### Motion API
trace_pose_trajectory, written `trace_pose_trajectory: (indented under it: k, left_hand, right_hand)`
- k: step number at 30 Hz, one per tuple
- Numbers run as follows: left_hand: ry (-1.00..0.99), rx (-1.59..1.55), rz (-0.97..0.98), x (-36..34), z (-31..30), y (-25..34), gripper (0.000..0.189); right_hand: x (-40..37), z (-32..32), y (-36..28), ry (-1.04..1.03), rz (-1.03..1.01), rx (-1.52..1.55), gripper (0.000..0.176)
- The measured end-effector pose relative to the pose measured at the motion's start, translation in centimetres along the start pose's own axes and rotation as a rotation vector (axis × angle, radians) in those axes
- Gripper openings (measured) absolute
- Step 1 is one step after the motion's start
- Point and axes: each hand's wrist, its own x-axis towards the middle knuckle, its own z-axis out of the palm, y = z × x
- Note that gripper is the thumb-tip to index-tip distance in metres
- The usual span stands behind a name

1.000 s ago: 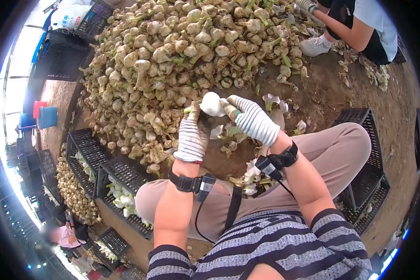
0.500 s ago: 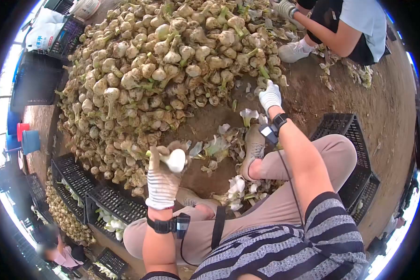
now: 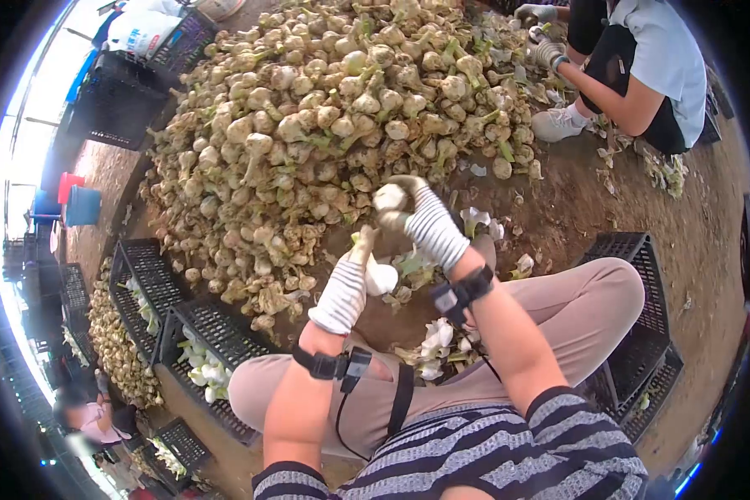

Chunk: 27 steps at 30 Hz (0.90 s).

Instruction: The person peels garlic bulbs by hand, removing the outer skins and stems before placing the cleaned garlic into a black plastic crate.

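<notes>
My left hand (image 3: 343, 292), in a striped white glove, is closed around a cleaned white garlic bulb (image 3: 381, 279) that shows at the palm side. My right hand (image 3: 429, 221), gloved the same way, curls its fingers around another garlic bulb (image 3: 389, 198), pale and rounder. The two hands are close together but apart, in front of the heap of untrimmed garlic (image 3: 308, 125). Peeled white garlic and skins (image 3: 433, 346) lie on the ground between my legs.
Black crates with white garlic (image 3: 204, 367) stand to my left, and another black crate (image 3: 633, 292) stands at my right knee. A co-worker (image 3: 650, 75) crouches at upper right, gloved hands near the heap. Blue and red buckets (image 3: 83, 206) are at far left.
My right hand has come back from the edge of the heap toward my left hand, now with a garlic bulb in it. My left hand has moved right, keeping the white bulb.
</notes>
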Motion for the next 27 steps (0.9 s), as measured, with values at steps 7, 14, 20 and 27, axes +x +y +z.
trace_pose_trajectory:
  k: [7, 14, 20, 27]
  left_hand:
    - [-0.062, 0.166, 0.18, -7.1, 3.7, 4.2, 0.025]
    - [-0.029, 0.761, 0.689, -8.6, 3.3, 2.5, 0.051]
    - [0.098, 1.055, 1.107, -9.6, 2.3, 1.2, 0.071]
    - [0.16, 1.066, 1.058, -10.7, 2.6, 1.5, 0.084]
  right_hand:
    - [-8.0, 0.5, -6.1, -0.285, -0.317, -0.193, 0.046]
    - [-11.3, -0.9, -7.5, -0.166, -0.037, 0.224, 0.042]
    - [-11.6, 2.4, -5.9, -0.191, -0.098, 0.226, 0.058]
    - [-11.6, 3.3, -6.0, -0.136, -0.096, 0.12, 0.039]
